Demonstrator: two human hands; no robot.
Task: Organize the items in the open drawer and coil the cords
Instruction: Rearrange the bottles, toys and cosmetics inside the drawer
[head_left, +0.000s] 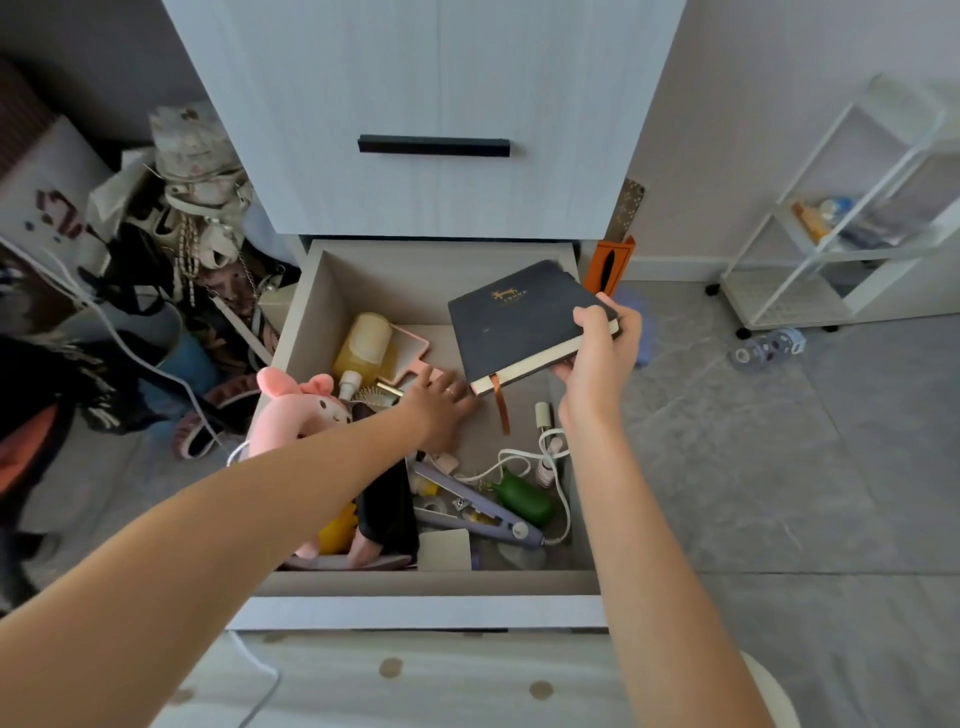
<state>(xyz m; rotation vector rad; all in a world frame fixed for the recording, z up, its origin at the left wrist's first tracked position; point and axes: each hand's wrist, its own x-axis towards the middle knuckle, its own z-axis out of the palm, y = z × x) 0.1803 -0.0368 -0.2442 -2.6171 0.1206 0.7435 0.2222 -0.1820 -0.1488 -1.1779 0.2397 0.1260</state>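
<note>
- Right grip (597, 358): thumb on top and fingers curled beneath, pinching the near right corner of a dark blue notebook (519, 322).
- Notebook held tilted above the far right part of the open drawer (322, 291), clear of the drawer floor.
- Orange ribbon (501, 408) hangs from the notebook's near edge, just left of the right grip.
- Left grip (441, 402): fingers straight and spread, palm down, low in the drawer, holding nothing. Fingertips are at the handle of a pink mirror (413, 345); cannot tell if they touch.
- Left of the left grip: a yellow bottle (366, 340) lies on the mirror and a hairbrush (376, 396) lies just beside it. A pink plush toy (296, 410) sits against the left wall, partly under the left forearm.
- Nearer than both grips: a purple hair straightener (478, 512) lies diagonally. A white cord (558, 483) runs from its end, loose and uncoiled, looping along the right wall below the right grip.
- Green object (522, 499) lies between straightener and cord.
- Black pouch (389, 512) lies just left of the straightener; white card (444, 548) sits by the near wall.
- Beyond both grips: black handle (434, 145) on the closed front above.
- Right of the right grip, well apart: white rack (810, 260) on the floor.
</note>
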